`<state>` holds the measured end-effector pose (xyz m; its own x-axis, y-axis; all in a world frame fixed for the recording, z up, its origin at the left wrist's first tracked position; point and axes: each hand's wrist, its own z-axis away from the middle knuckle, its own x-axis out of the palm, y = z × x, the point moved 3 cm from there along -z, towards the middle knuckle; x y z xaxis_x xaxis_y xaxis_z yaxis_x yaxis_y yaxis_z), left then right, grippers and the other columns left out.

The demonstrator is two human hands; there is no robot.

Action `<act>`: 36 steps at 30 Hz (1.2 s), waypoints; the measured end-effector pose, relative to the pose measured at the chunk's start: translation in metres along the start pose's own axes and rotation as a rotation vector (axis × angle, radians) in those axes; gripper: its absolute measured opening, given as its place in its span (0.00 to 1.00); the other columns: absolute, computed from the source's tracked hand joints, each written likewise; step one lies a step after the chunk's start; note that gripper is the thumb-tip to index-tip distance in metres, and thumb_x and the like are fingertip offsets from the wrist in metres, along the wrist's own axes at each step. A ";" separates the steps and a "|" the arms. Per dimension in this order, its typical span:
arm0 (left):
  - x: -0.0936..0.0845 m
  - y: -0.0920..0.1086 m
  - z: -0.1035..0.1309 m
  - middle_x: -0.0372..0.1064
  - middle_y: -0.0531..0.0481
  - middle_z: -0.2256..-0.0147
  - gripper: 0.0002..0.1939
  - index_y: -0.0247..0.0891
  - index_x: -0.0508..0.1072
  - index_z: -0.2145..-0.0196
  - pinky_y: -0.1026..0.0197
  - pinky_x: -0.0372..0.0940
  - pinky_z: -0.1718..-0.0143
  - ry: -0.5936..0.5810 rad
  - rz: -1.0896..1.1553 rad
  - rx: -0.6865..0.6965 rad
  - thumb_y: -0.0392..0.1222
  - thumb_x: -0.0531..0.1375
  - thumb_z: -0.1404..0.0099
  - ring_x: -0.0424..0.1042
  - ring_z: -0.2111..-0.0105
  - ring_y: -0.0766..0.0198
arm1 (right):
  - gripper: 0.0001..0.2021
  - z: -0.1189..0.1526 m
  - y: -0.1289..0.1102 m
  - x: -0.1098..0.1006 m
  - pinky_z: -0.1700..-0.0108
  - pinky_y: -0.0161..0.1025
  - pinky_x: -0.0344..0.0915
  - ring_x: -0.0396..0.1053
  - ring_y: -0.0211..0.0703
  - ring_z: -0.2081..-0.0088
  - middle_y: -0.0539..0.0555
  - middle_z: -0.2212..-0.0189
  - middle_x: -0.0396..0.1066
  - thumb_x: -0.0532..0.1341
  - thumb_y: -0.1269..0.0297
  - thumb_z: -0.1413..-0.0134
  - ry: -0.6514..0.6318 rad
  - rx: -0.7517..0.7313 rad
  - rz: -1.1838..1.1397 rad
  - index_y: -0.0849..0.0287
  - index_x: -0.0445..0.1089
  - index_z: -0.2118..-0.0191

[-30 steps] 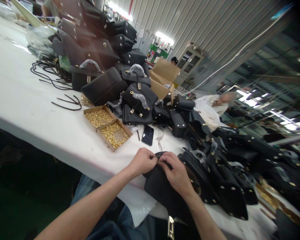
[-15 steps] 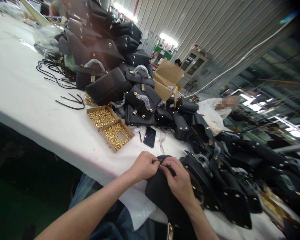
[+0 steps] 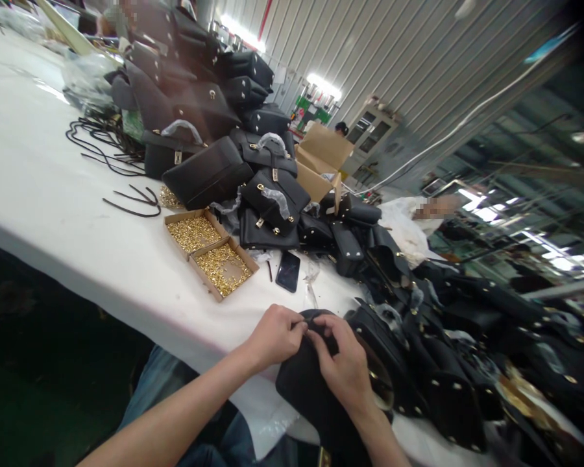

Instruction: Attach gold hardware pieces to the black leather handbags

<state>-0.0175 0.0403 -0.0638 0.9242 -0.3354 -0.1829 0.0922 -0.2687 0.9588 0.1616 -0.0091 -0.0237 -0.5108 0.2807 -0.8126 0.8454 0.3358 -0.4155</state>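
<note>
A black leather handbag lies over the table's front edge and my lap, a gold clasp showing low on it. At the bag's upper edge, my left hand pinches with thumb and forefinger. My right hand meets it there from the other side, its thumb and fingers also closed on the bag's edge. The fingertips almost touch, and any small fitting between them is too hidden to make out. Right of my hands stands another black handbag.
Two cardboard trays of small gold fittings sit left of a phone. Black handbags are piled behind them, more to the right. Black cords lie on the white table. An open carton and a person in white are further back.
The view has shifted slightly, so most things sit a little further left. Both hands stay pinched at the bag's upper edge, with the fingers slightly rearranged.
</note>
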 end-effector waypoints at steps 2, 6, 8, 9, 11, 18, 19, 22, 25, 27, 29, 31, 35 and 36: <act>0.001 0.001 0.002 0.58 0.55 0.80 0.19 0.36 0.68 0.79 0.58 0.44 0.71 0.005 -0.007 0.009 0.39 0.59 0.29 0.57 0.75 0.66 | 0.07 -0.003 -0.002 -0.002 0.50 0.51 0.71 0.71 0.52 0.57 0.57 0.53 0.77 0.64 0.59 0.28 -0.039 0.036 -0.016 0.53 0.74 0.50; 0.003 0.000 0.003 0.62 0.54 0.79 0.19 0.37 0.68 0.77 0.58 0.47 0.70 -0.004 -0.013 0.034 0.38 0.58 0.27 0.60 0.75 0.66 | 0.05 -0.011 -0.006 -0.005 0.52 0.50 0.69 0.71 0.52 0.58 0.55 0.58 0.77 0.64 0.60 0.29 -0.131 0.091 0.001 0.53 0.75 0.53; 0.003 -0.002 0.003 0.62 0.54 0.79 0.19 0.37 0.67 0.77 0.59 0.48 0.70 -0.006 -0.018 0.043 0.39 0.58 0.26 0.60 0.75 0.66 | 0.04 -0.014 -0.007 -0.007 0.52 0.49 0.68 0.71 0.52 0.59 0.55 0.59 0.76 0.65 0.61 0.30 -0.160 0.109 0.015 0.53 0.75 0.53; 0.004 -0.003 0.003 0.63 0.54 0.78 0.19 0.37 0.67 0.77 0.59 0.48 0.69 -0.008 -0.021 0.046 0.39 0.58 0.26 0.59 0.75 0.66 | 0.04 -0.015 -0.008 -0.009 0.53 0.49 0.68 0.71 0.52 0.59 0.55 0.59 0.76 0.65 0.62 0.30 -0.170 0.108 0.024 0.53 0.74 0.54; 0.004 -0.004 0.003 0.63 0.54 0.78 0.19 0.37 0.68 0.77 0.59 0.49 0.69 -0.012 -0.026 0.051 0.39 0.58 0.26 0.59 0.75 0.66 | 0.03 -0.017 -0.012 -0.011 0.52 0.50 0.67 0.71 0.53 0.58 0.55 0.59 0.77 0.65 0.63 0.30 -0.182 0.072 0.064 0.53 0.74 0.54; 0.004 -0.001 0.006 0.71 0.51 0.75 0.17 0.38 0.73 0.75 0.59 0.54 0.67 -0.015 -0.001 0.028 0.39 0.58 0.26 0.66 0.73 0.63 | 0.03 -0.022 -0.020 -0.019 0.50 0.51 0.65 0.73 0.54 0.55 0.55 0.58 0.77 0.65 0.66 0.32 -0.239 -0.085 0.168 0.54 0.76 0.55; 0.004 0.000 0.006 0.72 0.50 0.75 0.17 0.37 0.75 0.74 0.60 0.54 0.67 -0.007 0.011 0.022 0.38 0.57 0.26 0.67 0.72 0.62 | 0.03 -0.023 -0.020 -0.019 0.50 0.51 0.66 0.73 0.54 0.55 0.55 0.59 0.76 0.65 0.67 0.31 -0.257 -0.087 0.149 0.54 0.76 0.55; 0.004 0.001 0.007 0.78 0.49 0.70 0.14 0.37 0.80 0.68 0.60 0.59 0.64 0.012 0.069 -0.010 0.38 0.58 0.26 0.73 0.68 0.61 | 0.03 -0.026 -0.019 -0.020 0.50 0.49 0.68 0.72 0.53 0.55 0.55 0.59 0.74 0.63 0.66 0.30 -0.314 -0.065 0.088 0.54 0.75 0.56; 0.004 0.001 0.009 0.81 0.49 0.66 0.12 0.38 0.83 0.64 0.60 0.62 0.61 0.031 0.115 -0.049 0.39 0.59 0.27 0.77 0.65 0.59 | 0.03 -0.027 -0.020 -0.020 0.51 0.49 0.69 0.72 0.53 0.54 0.55 0.58 0.74 0.62 0.66 0.29 -0.348 -0.051 0.078 0.53 0.74 0.57; 0.004 0.002 0.010 0.81 0.49 0.67 0.12 0.38 0.83 0.65 0.60 0.62 0.61 0.040 0.130 -0.064 0.39 0.60 0.28 0.76 0.65 0.59 | 0.03 -0.026 -0.021 -0.019 0.50 0.49 0.69 0.72 0.53 0.54 0.55 0.58 0.73 0.62 0.67 0.29 -0.358 -0.056 0.076 0.53 0.73 0.57; 0.005 0.002 0.011 0.81 0.50 0.67 0.11 0.38 0.82 0.65 0.60 0.62 0.61 0.049 0.148 -0.072 0.40 0.60 0.28 0.76 0.65 0.59 | 0.03 -0.024 -0.021 -0.017 0.48 0.50 0.69 0.72 0.53 0.53 0.55 0.58 0.73 0.61 0.68 0.29 -0.350 -0.053 0.062 0.53 0.72 0.57; 0.005 0.002 0.012 0.80 0.51 0.68 0.11 0.38 0.82 0.65 0.60 0.62 0.62 0.062 0.166 -0.083 0.41 0.60 0.27 0.75 0.65 0.60 | 0.04 -0.021 -0.020 -0.014 0.48 0.51 0.69 0.72 0.54 0.53 0.56 0.57 0.73 0.61 0.69 0.29 -0.319 -0.042 0.042 0.53 0.72 0.56; 0.005 0.004 0.014 0.79 0.51 0.68 0.13 0.37 0.81 0.66 0.61 0.62 0.62 0.075 0.182 -0.103 0.44 0.60 0.26 0.74 0.65 0.61 | 0.04 -0.018 -0.019 -0.010 0.47 0.52 0.69 0.72 0.54 0.53 0.56 0.57 0.74 0.60 0.69 0.30 -0.264 -0.050 0.016 0.54 0.71 0.56; 0.004 0.004 0.014 0.79 0.51 0.68 0.14 0.37 0.81 0.65 0.61 0.62 0.62 0.079 0.186 -0.104 0.45 0.61 0.26 0.73 0.65 0.61 | 0.04 -0.017 -0.018 -0.010 0.47 0.52 0.69 0.72 0.54 0.53 0.56 0.57 0.74 0.60 0.69 0.29 -0.253 -0.061 0.009 0.54 0.71 0.56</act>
<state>-0.0187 0.0249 -0.0636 0.9546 -0.2975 0.0129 -0.0486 -0.1128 0.9924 0.1483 -0.0023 -0.0011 -0.4416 0.0526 -0.8957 0.8346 0.3904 -0.3886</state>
